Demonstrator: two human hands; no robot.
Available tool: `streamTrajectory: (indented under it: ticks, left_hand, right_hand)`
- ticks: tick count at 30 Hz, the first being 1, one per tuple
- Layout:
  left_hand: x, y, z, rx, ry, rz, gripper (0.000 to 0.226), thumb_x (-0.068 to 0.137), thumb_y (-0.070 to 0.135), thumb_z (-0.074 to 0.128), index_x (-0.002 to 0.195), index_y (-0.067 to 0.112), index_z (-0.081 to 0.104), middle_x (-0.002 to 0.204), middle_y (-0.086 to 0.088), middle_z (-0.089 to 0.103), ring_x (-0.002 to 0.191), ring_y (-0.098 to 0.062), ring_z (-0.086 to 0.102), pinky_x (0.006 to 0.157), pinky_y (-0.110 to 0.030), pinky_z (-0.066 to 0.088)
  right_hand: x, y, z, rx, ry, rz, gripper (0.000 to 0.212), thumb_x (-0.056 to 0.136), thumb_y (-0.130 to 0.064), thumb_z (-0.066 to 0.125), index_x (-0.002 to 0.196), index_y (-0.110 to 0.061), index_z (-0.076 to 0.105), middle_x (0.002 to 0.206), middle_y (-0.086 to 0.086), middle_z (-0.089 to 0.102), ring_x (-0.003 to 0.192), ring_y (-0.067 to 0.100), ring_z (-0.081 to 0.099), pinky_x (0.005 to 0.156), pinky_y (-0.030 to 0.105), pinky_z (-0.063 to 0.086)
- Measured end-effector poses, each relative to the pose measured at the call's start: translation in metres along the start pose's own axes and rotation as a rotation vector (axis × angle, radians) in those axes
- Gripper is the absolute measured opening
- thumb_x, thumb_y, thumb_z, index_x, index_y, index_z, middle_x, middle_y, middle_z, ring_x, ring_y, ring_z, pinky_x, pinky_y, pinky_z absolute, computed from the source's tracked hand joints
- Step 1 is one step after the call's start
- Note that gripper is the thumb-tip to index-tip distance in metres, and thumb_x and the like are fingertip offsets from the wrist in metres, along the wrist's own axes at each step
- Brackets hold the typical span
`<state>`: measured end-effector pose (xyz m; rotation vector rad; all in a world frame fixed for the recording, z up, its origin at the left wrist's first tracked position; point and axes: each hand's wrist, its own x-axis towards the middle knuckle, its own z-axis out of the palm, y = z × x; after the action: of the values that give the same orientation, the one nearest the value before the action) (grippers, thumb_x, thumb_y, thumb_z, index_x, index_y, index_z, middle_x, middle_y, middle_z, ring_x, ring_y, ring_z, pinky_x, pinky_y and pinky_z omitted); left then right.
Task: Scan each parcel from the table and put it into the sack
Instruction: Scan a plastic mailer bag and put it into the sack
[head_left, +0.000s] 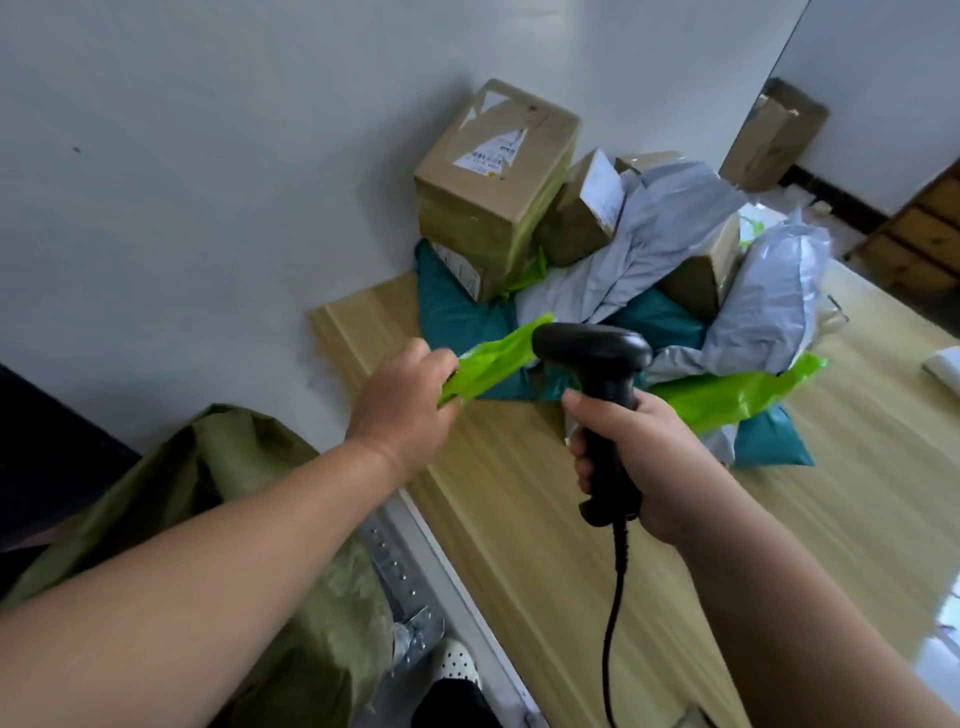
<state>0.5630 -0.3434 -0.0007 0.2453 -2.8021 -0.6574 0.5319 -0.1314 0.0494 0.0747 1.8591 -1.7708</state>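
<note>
At the lower left an olive-green woven sack (322, 649) slumps beside the desk (519, 545), just off its near left edge. Above it the left hand (402, 400) reaches forward, its fingers curled tight round the crumpled end of a bright green parcel (493, 358), a soft plastic mailer that stretches from the hand up and right towards the pile. Just right of that, the black scanner (597, 364) stands upright with its head over the green parcel's far end. The right hand (639, 467) is wrapped firmly round the scanner's handle, and the black cable (615, 597) hangs down from the handle over the desk.

Behind both hands the pile of parcels sits at the far end of the desk against the wall: a large cardboard box (493, 182) on top at the left, teal mailers (457, 312) under it, and grey mailers (675, 223) and smaller brown boxes heaped to the right. More bright green plastic (727, 395) lies at the pile's right front; whether it belongs to the held parcel cannot be told.
</note>
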Motion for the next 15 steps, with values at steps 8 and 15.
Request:
streamTrajectory:
  ticks: [8, 15]
  left_hand:
    - [-0.082, -0.009, 0.021, 0.052, -0.513, 0.051, 0.044, 0.089, 0.038, 0.061, 0.131, 0.023, 0.052, 0.128, -0.002, 0.048, 0.121, -0.022, 0.041, 0.099, -0.035, 0.038]
    - [-0.083, -0.023, 0.018, -0.150, -0.371, -0.383, 0.049, 0.085, 0.041, 0.065, 0.126, 0.015, 0.054, 0.122, -0.012, 0.057, 0.110, -0.029, 0.057, 0.090, -0.035, 0.047]
  right_hand:
    - [-0.073, 0.038, 0.004, 0.023, 0.086, 0.023, 0.025, 0.089, -0.025, 0.070, 0.081, -0.013, 0.049, 0.056, 0.005, 0.053, 0.043, 0.020, 0.045, 0.047, 0.031, 0.038]
    - [-0.077, 0.063, 0.005, -0.031, 0.145, 0.045, 0.020, 0.091, -0.021, 0.068, 0.086, -0.010, 0.052, 0.057, 0.006, 0.056, 0.047, 0.020, 0.052, 0.046, 0.029, 0.043]
